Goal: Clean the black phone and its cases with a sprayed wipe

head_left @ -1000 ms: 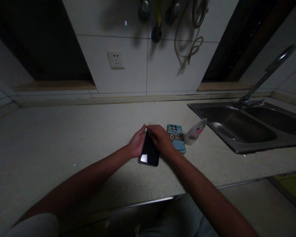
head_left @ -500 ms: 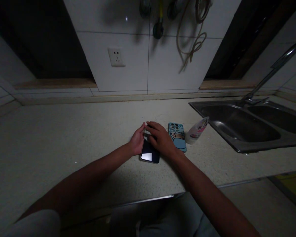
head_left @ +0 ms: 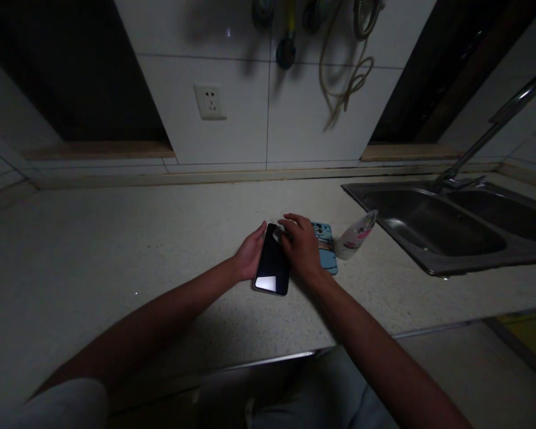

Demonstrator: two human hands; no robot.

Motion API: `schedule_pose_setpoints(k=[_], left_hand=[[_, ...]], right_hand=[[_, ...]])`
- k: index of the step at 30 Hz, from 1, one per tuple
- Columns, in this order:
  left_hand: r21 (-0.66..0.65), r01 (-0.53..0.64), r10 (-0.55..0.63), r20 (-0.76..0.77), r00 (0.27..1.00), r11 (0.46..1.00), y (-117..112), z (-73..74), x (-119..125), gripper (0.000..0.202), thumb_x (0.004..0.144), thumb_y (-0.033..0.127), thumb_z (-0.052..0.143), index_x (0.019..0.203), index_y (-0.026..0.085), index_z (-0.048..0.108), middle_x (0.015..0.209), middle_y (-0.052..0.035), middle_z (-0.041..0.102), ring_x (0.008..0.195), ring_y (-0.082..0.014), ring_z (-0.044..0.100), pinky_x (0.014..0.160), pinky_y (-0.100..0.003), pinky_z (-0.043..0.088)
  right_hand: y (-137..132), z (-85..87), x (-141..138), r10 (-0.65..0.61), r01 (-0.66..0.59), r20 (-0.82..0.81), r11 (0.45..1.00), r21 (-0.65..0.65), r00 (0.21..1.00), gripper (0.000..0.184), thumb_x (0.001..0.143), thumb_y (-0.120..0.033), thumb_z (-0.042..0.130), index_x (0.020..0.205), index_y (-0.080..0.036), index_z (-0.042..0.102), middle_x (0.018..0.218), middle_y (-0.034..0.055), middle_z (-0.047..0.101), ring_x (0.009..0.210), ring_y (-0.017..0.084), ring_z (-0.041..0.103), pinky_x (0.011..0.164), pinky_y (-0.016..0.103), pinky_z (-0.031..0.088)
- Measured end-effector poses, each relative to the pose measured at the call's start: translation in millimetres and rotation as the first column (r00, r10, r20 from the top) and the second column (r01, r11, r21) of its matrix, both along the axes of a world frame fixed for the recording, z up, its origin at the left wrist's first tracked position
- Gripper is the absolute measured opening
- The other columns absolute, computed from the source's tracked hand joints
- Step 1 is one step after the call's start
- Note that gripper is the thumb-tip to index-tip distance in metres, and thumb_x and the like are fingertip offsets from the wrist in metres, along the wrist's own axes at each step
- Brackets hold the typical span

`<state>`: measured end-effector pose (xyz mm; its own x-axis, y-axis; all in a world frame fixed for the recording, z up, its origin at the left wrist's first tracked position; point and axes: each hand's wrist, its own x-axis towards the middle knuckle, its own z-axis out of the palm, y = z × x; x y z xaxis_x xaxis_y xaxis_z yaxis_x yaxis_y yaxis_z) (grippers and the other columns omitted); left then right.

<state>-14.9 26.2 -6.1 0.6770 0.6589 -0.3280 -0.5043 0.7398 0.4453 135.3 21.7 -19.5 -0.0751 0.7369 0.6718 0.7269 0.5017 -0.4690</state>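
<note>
Near the middle of the frame, a black smartphone (head_left: pixel 272 262) lies screen up on the speckled bench (head_left: pixel 116 256). My left hand (head_left: pixel 250 253) rests open against its left edge. My right hand's fingers (head_left: pixel 295 229) curl over its top corner, on a small pale scrap (head_left: pixel 278 234); whether they grip it, I cannot tell. A blue cartoon phone case (head_left: pixel 326 250) lies just beside.

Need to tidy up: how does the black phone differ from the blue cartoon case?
The phone has a dark, glossy face; the case is light blue with a cartoon print. The left hand and right hand touch the phone; the case lies to its right. Both lie flat on the counter.
</note>
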Motion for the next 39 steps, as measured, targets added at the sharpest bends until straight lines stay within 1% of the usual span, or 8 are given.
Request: schedule_pose_setpoints(k=[4,7,11,17,20,25,32,39], left_hand=[[0.009,0.006,-0.006,-0.003,1.000,1.000,0.5,-1.9,0.2,0.049,0.101,0.053,0.042,0.105,0.014,0.072,0.087,-0.0109,0.075,0.081,-0.0247,0.072,0.087,-0.039,0.052],[0.017,0.017,-0.017,-0.005,1.000,1.000,1.2,-3.1,0.6,0.047,0.102,0.051,0.043,0.105,0.014,0.072,0.083,-0.0099,0.075,0.078,-0.0243,0.073,0.086,-0.038,0.052],[0.021,0.030,-0.030,0.001,1.000,0.999,3.3,-6.3,0.2,0.044,0.102,0.046,0.043,0.104,0.013,0.072,0.081,-0.0109,0.075,0.078,-0.0248,0.073,0.087,-0.039,0.052],[0.011,0.040,-0.040,0.008,0.999,0.999,4.4,-8.0,0.6,0.040,0.101,0.043,0.048,0.106,0.011,0.071,0.084,-0.0119,0.076,0.081,-0.0254,0.074,0.087,-0.039,0.052],[0.003,0.032,-0.031,-0.003,0.999,0.999,3.0,-4.6,2.1,0.041,0.101,0.043,0.047,0.107,0.011,0.071,0.088,-0.0127,0.076,0.082,-0.0246,0.074,0.087,-0.038,0.052],[-0.004,0.023,-0.023,-0.042,0.999,1.000,2.4,-1.0,3.9,0.043,0.103,0.043,0.043,0.107,0.011,0.072,0.088,-0.0131,0.076,0.080,-0.0242,0.074,0.085,-0.038,0.053],[-0.001,0.040,-0.040,-0.053,0.998,0.999,3.7,-4.4,2.7,0.039,0.100,0.042,0.049,0.111,0.011,0.071,0.089,-0.0132,0.076,0.080,-0.0254,0.074,0.086,-0.039,0.053],[-0.005,0.020,-0.021,-0.072,0.997,1.000,3.0,-3.3,3.2,0.037,0.100,0.039,0.050,0.113,0.012,0.071,0.089,-0.0132,0.076,0.080,-0.0256,0.074,0.085,-0.038,0.053]], right_hand=[[-1.7,4.9,0.7,-0.053,0.054,0.033,0.998,-0.016,0.998,0.029,0.087,-0.010,0.057,0.110,-0.019,0.073,0.111,0.0138,0.067,0.106,0.029,0.058,0.093,0.046,0.050],[-3.4,6.6,-0.1,-0.073,0.075,0.031,0.995,-0.069,0.997,0.030,0.087,-0.010,0.057,0.112,-0.019,0.072,0.105,0.0120,0.065,0.100,0.028,0.059,0.088,0.043,0.050],[-3.8,4.3,-0.4,-0.047,0.044,-0.015,0.987,-0.154,0.999,0.034,0.087,-0.010,0.055,0.116,-0.020,0.070,0.105,0.0110,0.063,0.095,0.027,0.062,0.083,0.042,0.052],[-2.6,3.2,0.5,0.039,-0.046,-0.055,0.991,-0.127,0.998,0.032,0.085,-0.010,0.053,0.107,-0.022,0.072,0.104,0.0100,0.063,0.095,0.026,0.062,0.083,0.040,0.053],[-3.3,5.1,-0.4,0.045,-0.050,-0.053,0.993,-0.109,0.998,0.034,0.082,-0.007,0.053,0.106,-0.021,0.073,0.107,0.0107,0.063,0.100,0.026,0.062,0.087,0.041,0.053],[-2.7,5.0,-1.6,0.070,-0.072,-0.022,0.991,-0.111,0.997,0.034,0.083,-0.008,0.053,0.110,-0.015,0.072,0.113,0.0157,0.065,0.106,0.029,0.062,0.095,0.046,0.053],[1.1,-2.1,-0.4,0.093,-0.091,0.011,0.990,-0.108,0.996,0.038,0.084,-0.007,0.052,0.115,-0.021,0.071,0.121,0.0123,0.072,0.115,0.028,0.065,0.103,0.050,0.050],[0.9,-2.4,-0.5,0.141,-0.135,0.042,0.982,-0.133,0.989,0.039,0.087,-0.009,0.053,0.121,-0.019,0.070,0.129,0.0136,0.070,0.122,0.028,0.064,0.107,0.050,0.050]])
